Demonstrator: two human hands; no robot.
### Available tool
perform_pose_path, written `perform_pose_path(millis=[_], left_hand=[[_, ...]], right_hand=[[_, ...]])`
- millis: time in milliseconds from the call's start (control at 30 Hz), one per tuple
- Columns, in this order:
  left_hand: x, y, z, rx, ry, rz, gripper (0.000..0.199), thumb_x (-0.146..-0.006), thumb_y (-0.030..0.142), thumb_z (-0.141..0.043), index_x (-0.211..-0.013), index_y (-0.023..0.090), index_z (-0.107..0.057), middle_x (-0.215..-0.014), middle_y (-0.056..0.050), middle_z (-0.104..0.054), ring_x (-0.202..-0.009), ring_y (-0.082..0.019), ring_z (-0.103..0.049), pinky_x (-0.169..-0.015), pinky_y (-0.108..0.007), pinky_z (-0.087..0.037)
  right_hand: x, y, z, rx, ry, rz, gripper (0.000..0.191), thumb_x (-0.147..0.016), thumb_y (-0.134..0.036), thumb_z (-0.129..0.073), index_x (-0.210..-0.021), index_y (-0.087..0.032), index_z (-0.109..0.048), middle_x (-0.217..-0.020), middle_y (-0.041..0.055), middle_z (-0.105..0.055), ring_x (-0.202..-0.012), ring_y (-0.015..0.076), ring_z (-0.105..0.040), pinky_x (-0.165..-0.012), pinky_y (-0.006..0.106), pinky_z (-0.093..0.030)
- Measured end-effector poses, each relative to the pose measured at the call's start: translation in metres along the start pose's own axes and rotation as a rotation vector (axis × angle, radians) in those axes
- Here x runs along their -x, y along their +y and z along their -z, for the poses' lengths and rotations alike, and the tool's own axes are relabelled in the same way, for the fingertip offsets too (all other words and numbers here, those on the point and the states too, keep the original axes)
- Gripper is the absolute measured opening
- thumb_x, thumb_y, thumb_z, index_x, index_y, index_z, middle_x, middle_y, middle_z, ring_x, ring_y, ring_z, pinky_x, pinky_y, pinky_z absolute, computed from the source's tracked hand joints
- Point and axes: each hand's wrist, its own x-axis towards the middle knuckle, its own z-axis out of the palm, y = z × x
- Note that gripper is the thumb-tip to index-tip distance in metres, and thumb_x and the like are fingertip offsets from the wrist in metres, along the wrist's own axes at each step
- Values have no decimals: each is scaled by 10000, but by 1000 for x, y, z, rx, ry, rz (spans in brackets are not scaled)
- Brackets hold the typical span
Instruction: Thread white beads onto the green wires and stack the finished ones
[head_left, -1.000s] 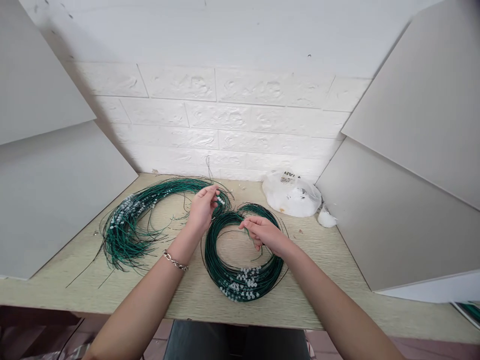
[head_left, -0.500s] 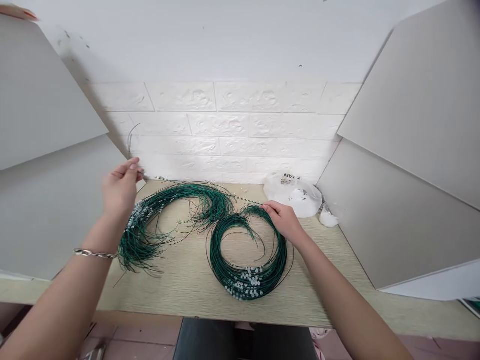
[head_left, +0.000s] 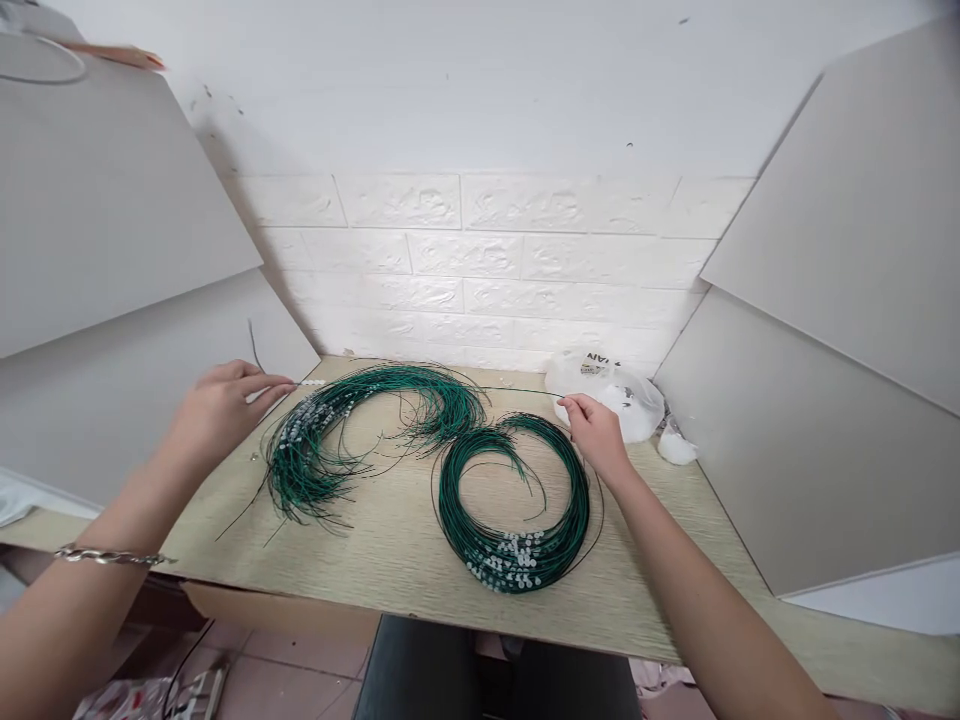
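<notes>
Arms spread wide, and look at that left hand [head_left: 225, 405]: back upward, thumb and forefinger pinched tight on a beaded wire [head_left: 313, 382]! Over by the white bag [head_left: 604, 395], the right hand [head_left: 598, 432] nips a green wire [head_left: 521, 391], fingers curled. Loose bundle [head_left: 397, 378] between them, neat coil [head_left: 514, 515] nearer the body.

White brick-patterned wall [head_left: 495, 255] above pink tiled floor [head_left: 292, 655].

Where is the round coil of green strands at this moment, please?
In the head view, the round coil lies on the table slightly right of centre, right of the looser green bundle and in front of the white plastic bag.
</notes>
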Motion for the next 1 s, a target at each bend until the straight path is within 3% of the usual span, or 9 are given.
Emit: perform_pose_path(millis=[100,233,300,400,567,633,733,867,1000], left_hand=[[9,-2,-1,-53,-134,-54,325,-734,418,-430,-730,192,-664,-941,-82,-538,-852,-207,-468,-831,-337,-326],[13,9,9,71,-516,267,359,-742,458,-379,-651,180,-588,-701,-41,-581,-678,-180,-493,-621,-260,-365],[12,14,15,174,-597,400,376,-738,476,-373,-591,172,-539,-586,-18,-551,-596,-156,-476,-551,-230,-341],[8,15,20,480,-525,502,346,-739,441,-400,-563,157,-487,-517,-2,-502,-521,-115,-435,-505,-204,-322],[-2,4,17,1096,-337,697,206,-747,339,-443,-654,155,-457,-385,55,-320,-369,-62,-288,-375,-168,-236],[-4,-3,10,1217,-284,805,160,-764,302,-433,-744,151,-483,-380,68,-298,-342,-54,-278,-348,-157,-226],[-1,-12,-7,1325,-238,964,136,-768,182,-426,-870,134,-501,-444,51,-392,-343,-38,-322,-323,-132,-260],[8,-16,-34,1502,-233,1080,179,-724,-2,-368,-819,92,-487,-565,-4,-484,-414,-29,-430,-355,-98,-354],[13,-12,-49,1647,-227,1182,127,-718,31,-355,-728,121,-445,-454,59,-314,-299,-20,-265,-235,-103,-187]], right_hand=[[-2,-6,-4,16,-45,-27,335,-777,-366,-345,-847,-173,-610,-553,-5,-533,-538,135,-491,-546,240,-361],[-6,-30,-14,98,-238,-11,296,-763,-331,-349,-778,-187,-607,-538,-7,-536,-517,127,-481,-529,225,-342],[-10,-46,-22,145,-308,34,273,-752,-307,-357,-705,-181,-594,-564,3,-552,-517,123,-478,-515,217,-324],[-22,-69,-35,192,-312,107,264,-752,-281,-352,-648,-170,-568,-615,20,-571,-530,120,-480,-508,212,-307],[-50,-95,-64,114,-183,160,278,-791,-279,-313,-779,-188,-576,-656,21,-576,-571,128,-502,-543,217,-316],[-61,-101,-79,47,-92,162,305,-813,-309,-279,-852,-194,-559,-685,24,-579,-593,137,-513,-554,222,-326],[-76,-104,-105,-49,0,101,363,-837,-351,-209,-964,-200,-514,-756,37,-588,-607,147,-526,-566,236,-347],[-83,-96,-138,-123,-134,-29,326,-816,-271,-244,-952,-174,-524,-850,62,-603,-484,118,-511,-526,242,-373],[-80,-85,-158,-128,-194,-67,299,-766,-180,-277,-851,-140,-560,-840,75,-618,-481,109,-515,-542,238,-399]])
